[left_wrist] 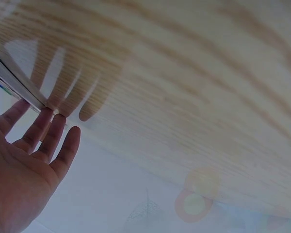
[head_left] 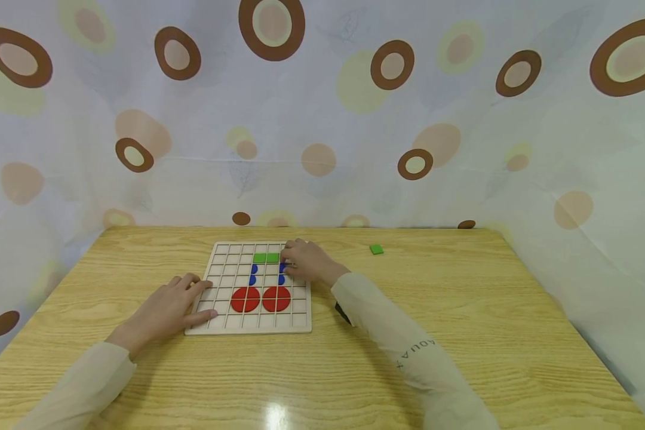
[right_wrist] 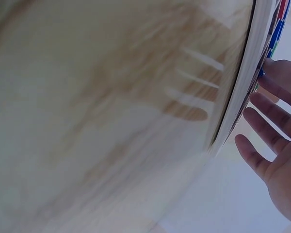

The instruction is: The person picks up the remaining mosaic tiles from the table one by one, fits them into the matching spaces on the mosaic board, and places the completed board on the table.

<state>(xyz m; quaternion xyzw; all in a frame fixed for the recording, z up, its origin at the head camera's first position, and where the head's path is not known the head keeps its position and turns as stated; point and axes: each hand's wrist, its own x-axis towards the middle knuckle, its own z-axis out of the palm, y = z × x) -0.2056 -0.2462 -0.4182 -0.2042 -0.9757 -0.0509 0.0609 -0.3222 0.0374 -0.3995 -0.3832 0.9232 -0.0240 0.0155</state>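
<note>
A white gridded board [head_left: 226, 319] lies on the table, with two red discs [head_left: 245, 300] near its front. Behind them stand two columns of blue half-round pieces [head_left: 254, 275], and two green squares [head_left: 266, 258] sit side by side farther back. My left hand [head_left: 166, 304] rests at the board's left edge, thumb and fingers spread. At the back right of the board, my right hand [head_left: 309, 261] touches the grid beside the green squares, its fingertips over the right blue column. The right wrist view shows those fingers [right_wrist: 274, 119] mostly extended along the board's edge; the spot under the fingertips is hidden.
A loose green square [head_left: 376, 249] lies on the wooden table [head_left: 435, 298], to the right of the board. A patterned cloth [head_left: 322, 119] hangs behind the table and along both sides. A small dark object [head_left: 343, 313] shows beside the right sleeve.
</note>
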